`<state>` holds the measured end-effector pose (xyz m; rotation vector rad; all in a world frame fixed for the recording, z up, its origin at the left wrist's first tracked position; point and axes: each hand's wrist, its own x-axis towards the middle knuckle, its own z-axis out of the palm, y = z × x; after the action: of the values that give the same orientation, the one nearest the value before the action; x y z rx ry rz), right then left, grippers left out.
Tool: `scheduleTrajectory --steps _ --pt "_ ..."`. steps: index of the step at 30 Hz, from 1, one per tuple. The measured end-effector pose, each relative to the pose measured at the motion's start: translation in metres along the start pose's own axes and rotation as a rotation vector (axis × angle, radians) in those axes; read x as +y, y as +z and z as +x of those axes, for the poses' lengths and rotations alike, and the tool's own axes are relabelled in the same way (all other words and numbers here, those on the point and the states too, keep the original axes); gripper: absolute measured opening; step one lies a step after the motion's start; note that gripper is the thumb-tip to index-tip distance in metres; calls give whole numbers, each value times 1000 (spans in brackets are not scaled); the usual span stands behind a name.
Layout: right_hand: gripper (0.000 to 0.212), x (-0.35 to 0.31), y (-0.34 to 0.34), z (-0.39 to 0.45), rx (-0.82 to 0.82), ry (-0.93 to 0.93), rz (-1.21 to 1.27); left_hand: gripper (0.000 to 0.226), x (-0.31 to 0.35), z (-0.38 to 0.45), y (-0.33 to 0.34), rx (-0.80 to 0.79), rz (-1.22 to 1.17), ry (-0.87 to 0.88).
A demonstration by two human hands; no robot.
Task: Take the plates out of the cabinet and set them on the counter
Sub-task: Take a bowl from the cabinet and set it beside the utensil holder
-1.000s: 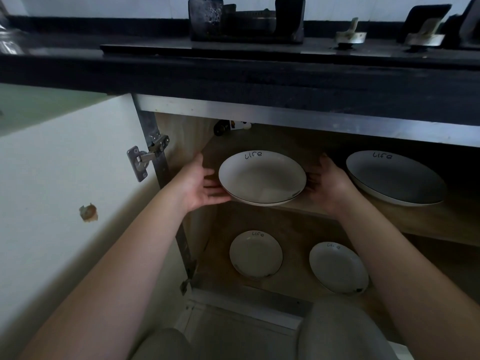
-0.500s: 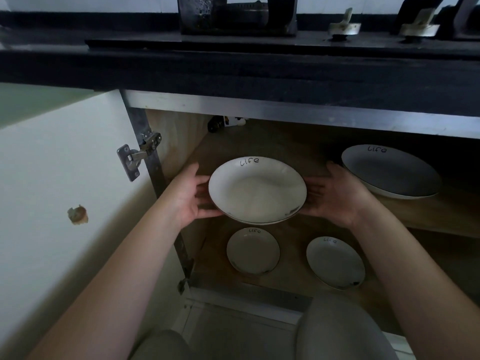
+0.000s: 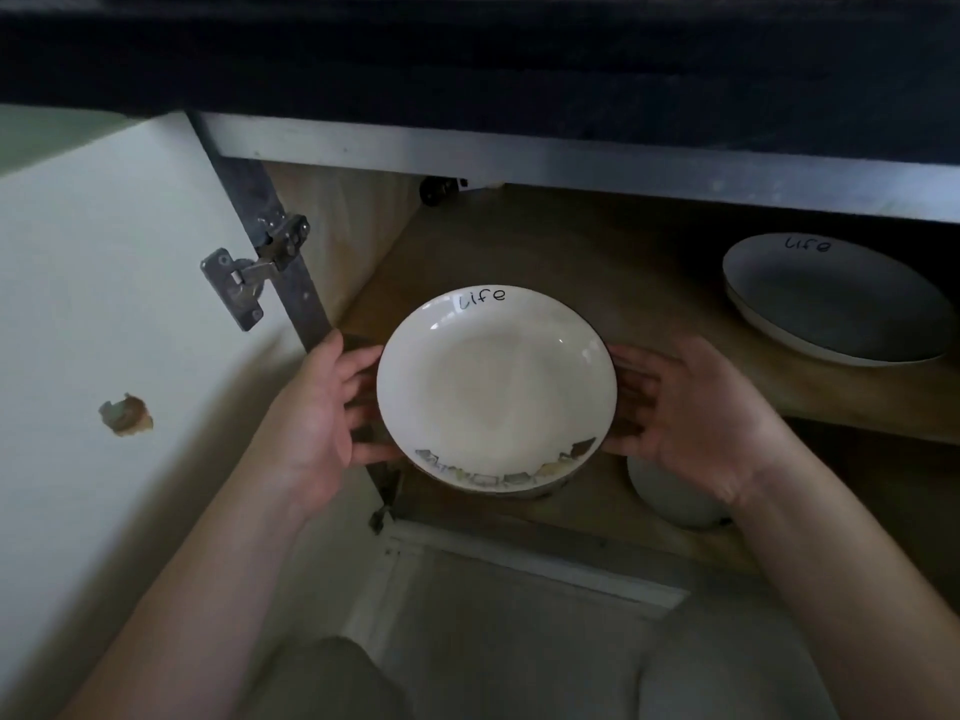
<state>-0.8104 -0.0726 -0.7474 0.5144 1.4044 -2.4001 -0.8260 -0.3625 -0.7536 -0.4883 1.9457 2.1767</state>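
A white deep plate [image 3: 496, 389] marked "life" is held level in front of the open cabinet, clear of the shelf. My left hand [image 3: 324, 413] grips its left rim and my right hand [image 3: 685, 415] grips its right rim, fingers under the plate. A second large "life" plate [image 3: 836, 298] lies on the upper wooden shelf [image 3: 857, 397] at the right. On the cabinet floor a smaller plate [image 3: 670, 498] shows partly under my right wrist; another one is hidden behind the held plate.
The cream cabinet door [image 3: 119, 314] stands open at the left, with a metal hinge [image 3: 249, 275] and a chipped spot. The dark counter edge [image 3: 467, 59] overhangs the cabinet along the top. My knees [image 3: 332, 678] are at the bottom.
Both hands have drawn the plate off the upper shelf and out toward me, lower in view. The camera has tilted down, so the counter top is out of sight.
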Motion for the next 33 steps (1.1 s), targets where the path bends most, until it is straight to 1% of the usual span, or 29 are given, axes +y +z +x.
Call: scheduleTrajectory --steps 3,8,14,20,23,26,29,33 --pt "45 -2 12 -19 34 38 35 61 4 -9 1 44 49 -16" --pt "46 -20 37 -66 152 115 69 71 23 -41 1 37 5 -161" --pt "41 -50 71 -134 306 210 14 64 55 -101 -4 13 -50 -370" --pt "29 -78 114 -201 344 285 -13 60 110 -174 -29 13 -152 -478" --pt "27 -91 139 -231 374 323 -19 55 142 -208 -44 -2 -166 -488" --pt "28 -103 162 -263 367 320 -51 53 174 -243 -57 -49 -174 -469" --pt "29 -119 186 -294 393 342 -18 54 207 -272 -67 -92 -178 -444" --pt "31 -140 213 -336 357 279 -36 55 248 -302 -77 -111 -200 -421"
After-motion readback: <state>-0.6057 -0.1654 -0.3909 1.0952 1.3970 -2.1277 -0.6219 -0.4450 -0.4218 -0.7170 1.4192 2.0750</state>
